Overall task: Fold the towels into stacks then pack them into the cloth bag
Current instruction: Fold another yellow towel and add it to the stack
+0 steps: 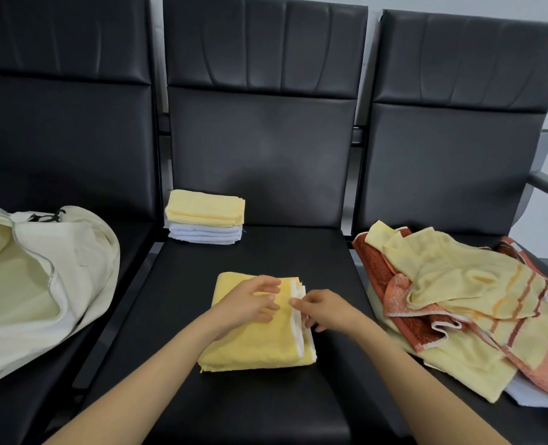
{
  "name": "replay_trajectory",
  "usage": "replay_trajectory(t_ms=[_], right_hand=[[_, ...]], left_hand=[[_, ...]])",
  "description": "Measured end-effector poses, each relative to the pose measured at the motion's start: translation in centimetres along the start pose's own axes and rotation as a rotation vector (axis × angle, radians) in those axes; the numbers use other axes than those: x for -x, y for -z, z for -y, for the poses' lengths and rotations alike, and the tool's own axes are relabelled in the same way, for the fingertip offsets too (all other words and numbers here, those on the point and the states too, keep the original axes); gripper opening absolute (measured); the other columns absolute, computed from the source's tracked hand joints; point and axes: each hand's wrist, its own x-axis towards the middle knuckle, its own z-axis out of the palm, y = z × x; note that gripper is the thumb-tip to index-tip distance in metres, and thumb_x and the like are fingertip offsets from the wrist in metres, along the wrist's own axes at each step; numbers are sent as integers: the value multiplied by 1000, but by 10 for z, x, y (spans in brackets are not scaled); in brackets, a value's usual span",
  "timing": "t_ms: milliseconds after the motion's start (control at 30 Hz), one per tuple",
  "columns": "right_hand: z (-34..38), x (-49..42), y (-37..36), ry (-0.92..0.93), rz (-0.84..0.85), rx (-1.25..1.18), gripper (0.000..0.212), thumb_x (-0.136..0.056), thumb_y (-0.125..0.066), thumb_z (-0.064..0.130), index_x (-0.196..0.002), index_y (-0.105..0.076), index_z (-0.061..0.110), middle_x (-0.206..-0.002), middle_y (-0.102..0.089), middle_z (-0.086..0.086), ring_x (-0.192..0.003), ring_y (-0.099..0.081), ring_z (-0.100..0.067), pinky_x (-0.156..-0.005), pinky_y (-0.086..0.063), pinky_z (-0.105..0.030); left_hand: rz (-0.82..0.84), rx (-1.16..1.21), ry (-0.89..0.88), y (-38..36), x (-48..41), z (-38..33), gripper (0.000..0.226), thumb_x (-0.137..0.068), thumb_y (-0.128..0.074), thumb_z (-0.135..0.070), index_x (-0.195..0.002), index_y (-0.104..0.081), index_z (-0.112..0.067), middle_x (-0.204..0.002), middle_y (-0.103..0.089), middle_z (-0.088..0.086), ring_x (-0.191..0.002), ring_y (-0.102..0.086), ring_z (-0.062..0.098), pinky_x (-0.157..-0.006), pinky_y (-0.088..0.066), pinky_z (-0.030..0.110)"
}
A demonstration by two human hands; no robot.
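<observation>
1. Left grip: a bare hand, released, with fingers straight and spread. It is lying on the top face of the folded yellow terry towel.
2. Right grip: a bare hand just to the right of the left grip. Its fingers are curling inward and pinching the white layered hem that is running along the towel's right edge.
3. Folded yellow terry towel: it is lying flat directly beneath both grips on the black padded middle seat. Its near edge is reaching back toward the forearms.
4. Stack of folded towels: pale yellow ones are lying on white ones. It is sitting well beyond the left grip and a little to its left, at the back of the same seat and touching the backrest.
5. Cream cloth bag: it is slumping on the neighbouring seat, far out to the left of the left grip. Its zipped mouth is gaping, and I cannot tell whether the pale yellow inside is lining or contents.
6. Loose pile of unfolded towels: pale yellow, rust-red and salmon pieces are lying heaped on the seat to the right of the right grip, near it but apart.
</observation>
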Motion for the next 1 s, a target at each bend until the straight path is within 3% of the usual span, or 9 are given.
replay_trajectory(t_ms=[100, 233, 333, 533, 633, 700, 767, 900, 1000], right_hand=[[1, -2, -14, 27, -20, 280, 38, -82, -64, 50, -97, -57, 15, -91, -59, 3, -77, -54, -10, -67, -44, -24], [7, -2, -15, 31, -11, 226, 35, -91, -56, 35, -120, -51, 15, -116, -59, -4, -99, -59, -18, -87, -49, -34], [8, 0, -8, 24, 11, 147, 45, -95, -53, 30, -138, -41, 20, -132, -52, 0, -113, -53, -17, -89, -44, -28], [8, -2, -14, -40, -52, 187, 60, -86, -64, 20, -134, -29, 13, -122, -47, -4, -97, -51, -15, -70, -45, -22], [8, -1, -20, 188, -228, 363, 71, -85, -58, 12, -143, -17, 20, -144, -25, -5, -134, -29, -26, -102, -37, -35], [7, 0, -25, 365, -243, 461, 64, -96, -46, 22, -151, -14, 23, -159, -5, 0, -148, 1, -24, -120, -9, -41], [2, 1, -34, 338, -103, 520, 67, -99, -31, 52, -154, -1, 28, -160, 16, 5, -146, 21, -14, -118, 9, -42], [-12, -5, -37, 168, 120, 692, 106, -60, -9, 90, -147, 21, 38, -152, 34, 13, -141, 32, -12, -115, 17, -52], [-14, -7, -31, 134, 171, 688, 101, -68, -21, 90, -145, 25, 42, -150, 37, 15, -141, 31, -13, -115, 16, -54]], left_hand=[[-177, -116, -32, 18, 0, 0, 29, -91, -58, -8, -115, -61, -24, -117, -60, -7, -100, -62, 9, -86, -53, 26], [-300, -341, 2, 41, -1, 8, 34, -86, -67, -12, -116, -60, -26, -121, -56, -7, -106, -52, 8, -85, -42, 24], [-200, -440, 85, 48, 0, 11, 47, -79, -75, -18, -121, -56, -28, -129, -47, -2, -118, -44, 13, -91, -41, 28], [91, -840, 144, 38, 4, 20, 83, -72, -80, -40, -142, -36, -31, -145, -22, -5, -136, -15, 19, -112, -29, 39], [104, -867, 128, 35, 4, 25, 88, -72, -79, -44, -145, -30, -32, -145, -19, -5, -135, -14, 19, -113, -28, 38], [115, -903, 117, 36, 4, 28, 89, -73, -76, -48, -145, -27, -32, -146, -17, -5, -135, -13, 19, -113, -27, 39], [145, -935, 106, 37, 4, 31, 89, -75, -73, -52, -146, -23, -33, -148, -13, -5, -137, -10, 20, -114, -25, 41], [208, -950, 128, 44, 5, 34, 96, -76, -69, -57, -150, -12, -35, -156, -1, -7, -143, -1, 21, -117, -20, 45], [236, -903, 139, 52, 7, 34, 97, -76, -73, -51, -150, -13, -34, -156, -2, -12, -142, -2, 20, -117, -20, 44]])
